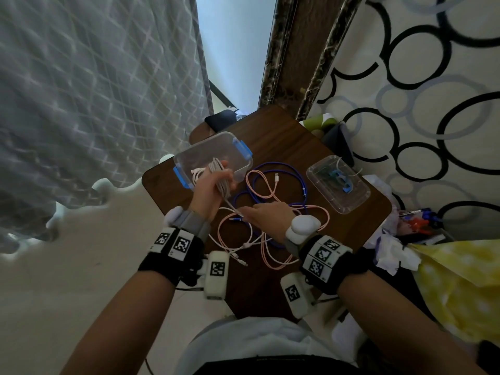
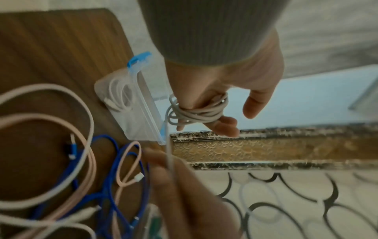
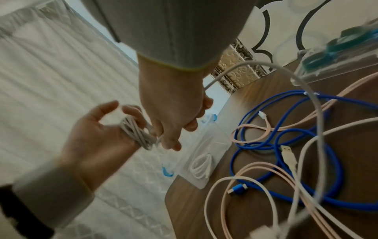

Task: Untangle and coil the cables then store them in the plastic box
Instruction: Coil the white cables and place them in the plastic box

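My left hand (image 1: 216,185) holds a coil of grey cable (image 1: 222,182) wound round its fingers, with the thumb standing off, just in front of the clear plastic box (image 1: 216,150) with blue clips. My right hand (image 1: 259,212) pinches the loose strand that runs down from that coil. The left wrist view shows the coil (image 2: 196,114) on the fingers. In the right wrist view my right hand (image 3: 174,116) meets the coil (image 3: 137,134). A small coiled white cable (image 1: 198,173) lies inside the box. A pink cable (image 1: 266,185) and a blue cable (image 1: 284,169) lie tangled on the table.
The brown table (image 1: 284,136) is small, and its edges lie close on every side. A second clear container (image 1: 338,182) with blue items stands at the right. Papers and a yellow bag (image 1: 446,280) crowd the right side. A patterned bedcover (image 1: 94,90) is at the left.
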Available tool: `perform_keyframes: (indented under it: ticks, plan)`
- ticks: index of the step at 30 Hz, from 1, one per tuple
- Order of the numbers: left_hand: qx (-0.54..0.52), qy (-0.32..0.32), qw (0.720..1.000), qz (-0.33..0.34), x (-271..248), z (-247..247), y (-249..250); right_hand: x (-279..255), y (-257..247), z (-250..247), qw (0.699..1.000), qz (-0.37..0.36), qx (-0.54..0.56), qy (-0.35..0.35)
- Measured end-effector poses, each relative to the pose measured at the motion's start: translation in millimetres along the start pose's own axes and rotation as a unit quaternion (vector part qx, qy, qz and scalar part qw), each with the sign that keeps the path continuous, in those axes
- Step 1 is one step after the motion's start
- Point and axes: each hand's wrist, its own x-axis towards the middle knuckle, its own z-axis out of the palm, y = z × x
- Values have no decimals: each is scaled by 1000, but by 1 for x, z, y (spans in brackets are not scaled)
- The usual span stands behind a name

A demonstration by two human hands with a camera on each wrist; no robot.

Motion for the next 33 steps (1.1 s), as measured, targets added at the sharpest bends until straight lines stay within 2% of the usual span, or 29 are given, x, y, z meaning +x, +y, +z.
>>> perform_keyframes:
  ticks: [2, 4, 8, 10, 12, 15, 18, 23, 26, 29, 31, 33]
  plan:
    - [104, 15, 994, 9, -1, -5, -4, -2, 2, -5, 998, -6, -9, 59]
    - [187, 2, 982, 28, -3, -9, -8, -3, 5, -8, 994, -15, -16, 106]
    - [291, -40, 954, 51, -3, -11, -10, -5, 12, -15, 983, -51, -32, 171]
    - [325, -80, 941, 42, -4, -8, -12, -9, 18, -19, 970, -68, -46, 230]
    - [335, -118, 935, 4, -8, -5, -16, -11, 26, -24, 953, -80, -59, 286]
    - [313, -165, 932, -75, -15, -5, -17, -11, 36, -35, 936, -88, -83, 332]
    - [267, -189, 936, -128, -16, -4, -18, -8, 47, -36, 936, -64, -84, 335]
    - [157, -220, 950, -154, -18, 0, -16, -13, 50, -18, 932, -30, -44, 359]
    - [128, -217, 952, -175, -19, -1, -15, -9, 45, -11, 909, -16, -32, 416]
    - [144, -214, 948, -185, -21, 2, -18, -5, 41, -12, 885, -24, -30, 463]
    - [115, -210, 954, -183, -23, 5, -19, -5, 38, -12, 893, -5, -32, 449]
    - [72, -215, 958, -178, -25, 8, -18, -4, 37, -11, 916, 14, 57, 398]
